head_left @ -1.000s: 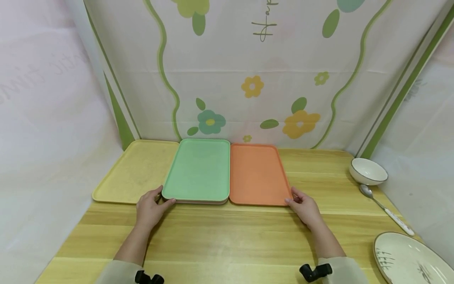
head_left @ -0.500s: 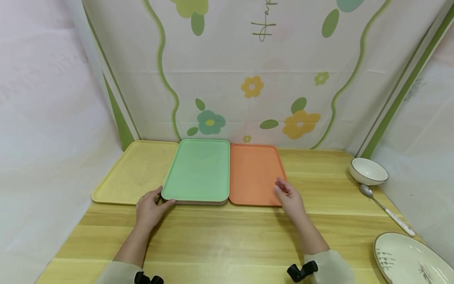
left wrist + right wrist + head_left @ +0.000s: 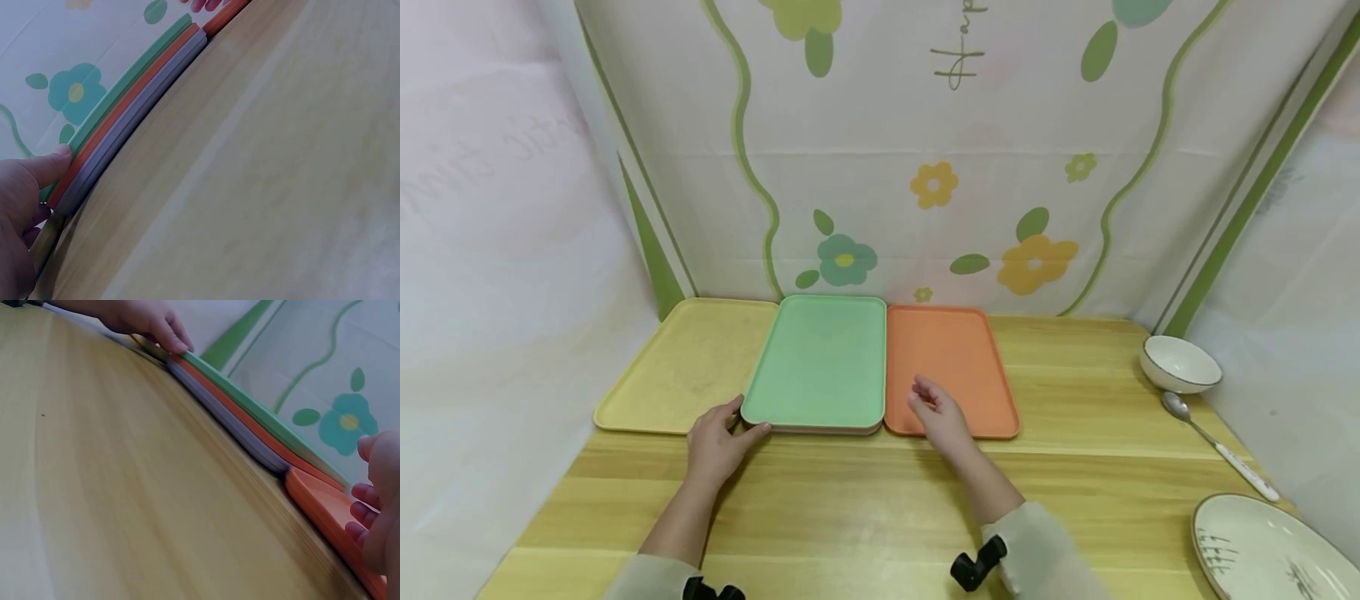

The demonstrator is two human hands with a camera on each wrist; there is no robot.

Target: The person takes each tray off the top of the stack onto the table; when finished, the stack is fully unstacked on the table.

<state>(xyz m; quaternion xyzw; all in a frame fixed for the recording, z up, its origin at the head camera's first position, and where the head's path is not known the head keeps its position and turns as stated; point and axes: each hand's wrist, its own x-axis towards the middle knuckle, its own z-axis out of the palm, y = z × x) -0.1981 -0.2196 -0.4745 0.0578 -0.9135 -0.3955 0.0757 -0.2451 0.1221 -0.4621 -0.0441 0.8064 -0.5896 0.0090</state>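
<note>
Three rectangular trays lie side by side along the back: a yellow tray (image 3: 688,358), a light green tray (image 3: 823,358) and an orange tray (image 3: 958,350). Under the green one, the wrist views show another orange tray (image 3: 250,429) and a grey-purple tray (image 3: 222,414), stacked with edges aligned. My left hand (image 3: 717,448) grips the stack's front left corner, thumb at the front edge and fingers along the left side. Holding nothing, my right hand (image 3: 943,423) hovers over the front of the single orange tray, its fingers loosely bent.
On the right of the wooden table (image 3: 850,517) stand a white bowl (image 3: 1180,363), a spoon (image 3: 1221,446) with a white handle, and an oval plate (image 3: 1270,546) with a dark rim. A flower-printed cloth (image 3: 880,125) rises directly behind the trays.
My right hand has let go of the orange tray's front right corner and moved left across its front, toward the green stack. My left hand and the trays have stayed in place.
</note>
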